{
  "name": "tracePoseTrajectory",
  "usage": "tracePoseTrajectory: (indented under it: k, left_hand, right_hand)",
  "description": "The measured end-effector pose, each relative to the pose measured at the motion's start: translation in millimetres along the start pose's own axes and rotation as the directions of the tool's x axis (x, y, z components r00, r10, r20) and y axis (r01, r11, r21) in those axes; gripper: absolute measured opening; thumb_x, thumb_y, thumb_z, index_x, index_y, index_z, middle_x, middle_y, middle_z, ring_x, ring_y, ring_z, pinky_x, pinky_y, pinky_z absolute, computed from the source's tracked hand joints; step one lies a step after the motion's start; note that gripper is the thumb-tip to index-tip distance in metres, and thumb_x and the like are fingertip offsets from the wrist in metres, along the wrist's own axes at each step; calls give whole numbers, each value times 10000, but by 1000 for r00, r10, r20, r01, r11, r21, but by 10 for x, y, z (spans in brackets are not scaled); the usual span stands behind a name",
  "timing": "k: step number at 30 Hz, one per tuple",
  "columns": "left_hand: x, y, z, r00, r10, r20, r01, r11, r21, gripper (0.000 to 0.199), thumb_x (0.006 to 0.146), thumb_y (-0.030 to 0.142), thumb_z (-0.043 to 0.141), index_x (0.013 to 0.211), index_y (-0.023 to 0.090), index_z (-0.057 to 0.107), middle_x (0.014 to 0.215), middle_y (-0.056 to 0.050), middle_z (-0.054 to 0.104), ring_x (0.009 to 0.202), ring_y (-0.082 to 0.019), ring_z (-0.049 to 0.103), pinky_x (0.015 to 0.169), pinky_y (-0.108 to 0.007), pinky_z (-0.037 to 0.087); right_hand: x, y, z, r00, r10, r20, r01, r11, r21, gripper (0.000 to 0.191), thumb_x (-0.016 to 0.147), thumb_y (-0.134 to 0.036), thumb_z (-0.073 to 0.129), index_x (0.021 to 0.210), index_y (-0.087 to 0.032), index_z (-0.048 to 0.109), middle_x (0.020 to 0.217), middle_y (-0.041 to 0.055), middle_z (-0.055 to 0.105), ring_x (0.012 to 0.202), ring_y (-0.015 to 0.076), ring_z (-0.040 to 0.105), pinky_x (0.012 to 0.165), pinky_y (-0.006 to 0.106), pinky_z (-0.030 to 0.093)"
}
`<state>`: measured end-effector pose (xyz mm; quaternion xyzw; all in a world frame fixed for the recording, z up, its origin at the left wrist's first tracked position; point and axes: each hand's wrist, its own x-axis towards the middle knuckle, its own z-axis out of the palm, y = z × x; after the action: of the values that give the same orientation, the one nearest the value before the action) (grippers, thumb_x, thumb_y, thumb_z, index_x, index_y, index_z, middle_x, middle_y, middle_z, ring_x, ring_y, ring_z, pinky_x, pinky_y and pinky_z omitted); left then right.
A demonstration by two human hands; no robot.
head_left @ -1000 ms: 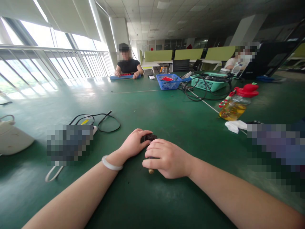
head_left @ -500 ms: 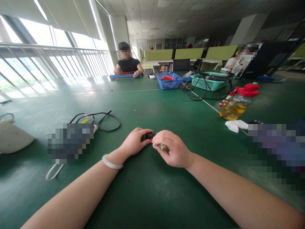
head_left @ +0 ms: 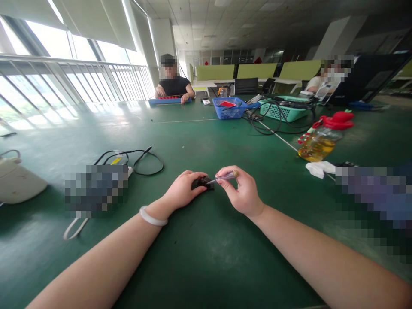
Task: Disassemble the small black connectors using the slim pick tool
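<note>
A small black device [head_left: 209,186] lies on the green table [head_left: 206,262], its details too small to make out. My left hand [head_left: 183,189], with a white bracelet on the wrist, grips it between thumb and fingers from the left. My right hand [head_left: 241,191] pinches a screwdriver-like tool [head_left: 229,175] with a translucent handle and yellowish end. The tool lies nearly level, its thin shaft pointing left to the device; whether the tip touches is unclear.
Left are a blurred dark object [head_left: 96,189], a black cable [head_left: 163,165] and a white container [head_left: 21,180]. Beyond are a blue basket [head_left: 229,112], a green basket [head_left: 283,113] and a person [head_left: 175,86]. A red-lidded bottle [head_left: 322,139] stands right.
My right hand has shifted slightly right and up and turned, tilting the tool's handle rightward. More of the tool and the black device now shows. My left hand keeps its hold.
</note>
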<state>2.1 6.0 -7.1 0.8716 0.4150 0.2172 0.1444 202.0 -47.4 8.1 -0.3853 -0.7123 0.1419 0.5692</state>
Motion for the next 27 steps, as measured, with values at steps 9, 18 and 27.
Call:
tracePoseTrajectory:
  k: [9,18,27]
  left_hand:
    - [4,25,-27,999,-44,7,44,999,-2,352,808,354,615,1147,261,610,1069,-37,670,1022,-244,576,918,-385,463]
    - [2,15,-17,999,-50,6,50,999,-16,348,803,338,619,1144,267,605,1075,-20,667,1020,-234,573,922,-374,455]
    - [-3,7,-26,999,-19,34,20,999,-26,374,816,346,609,1178,259,591,1111,-36,655,1038,-239,568,934,-385,458]
  right_hand:
    - [34,178,68,952,290,-96,-249,919,307,116,787,-277,654,816,-205,568,840,29,636,825,183,645,815,355,516]
    - [112,315,84,766,619,-173,-445,705,552,276,606,-324,778,746,-192,580,716,-15,627,698,157,627,743,343,525]
    - [134,421,77,632,767,-112,-494,510,704,242,573,-232,790,702,-169,596,702,-17,636,712,128,632,743,306,537]
